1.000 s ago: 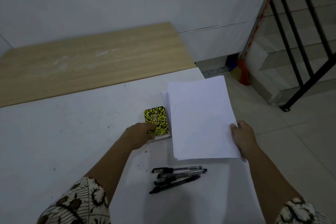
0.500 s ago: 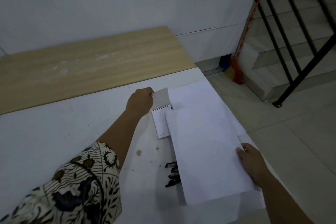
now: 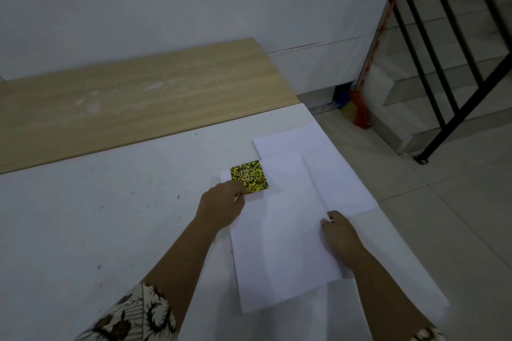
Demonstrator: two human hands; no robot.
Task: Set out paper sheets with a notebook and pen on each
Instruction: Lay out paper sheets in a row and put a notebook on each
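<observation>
Looking down through the head camera, you have your left hand (image 3: 221,206) reaching forward, its fingertips (image 3: 241,191) pinching the near left corner of the yellow-and-black notebook (image 3: 250,176). The notebook lies closed on the white table (image 3: 97,216), just ahead of that hand and touching the left edge of the front paper sheet (image 3: 282,230). Your right hand (image 3: 340,235) rests on that sheet with its fingers curled down at the sheet's right edge; whether they grip the edge or only press it, you cannot tell. A second paper sheet (image 3: 327,163) lies beyond your right hand, partly under the front one. No pen shows between or near your hands.
</observation>
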